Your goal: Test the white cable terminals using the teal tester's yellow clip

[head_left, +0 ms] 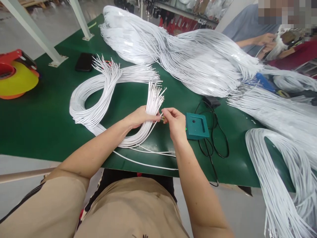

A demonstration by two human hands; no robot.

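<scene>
My left hand point(141, 117) is wrapped round a bundle of white cables point(154, 98) near its upper ends, thumb across the front. The stripped ends fan out above the grip, and the bundle curves down and round to the left. Close on its right, my right hand point(175, 121) pinches a single white cable at the bundle's edge; its fingertips partly hide the end. A small yellowish bit shows between the two hands. Several loose white cables point(146, 162) trail along the table's front edge. Right of my right hand lies a teal device point(197, 126) with a square recess.
Large heaps of white cables point(198, 59) cover the table's back and right. A black phone point(85, 62), a tape dispenser point(18, 77) with yellow tape and metal posts point(81, 19) stand left. A black power cord point(224, 138) loops beside the device. A co-worker's hands point(267, 43) handle cables across the table.
</scene>
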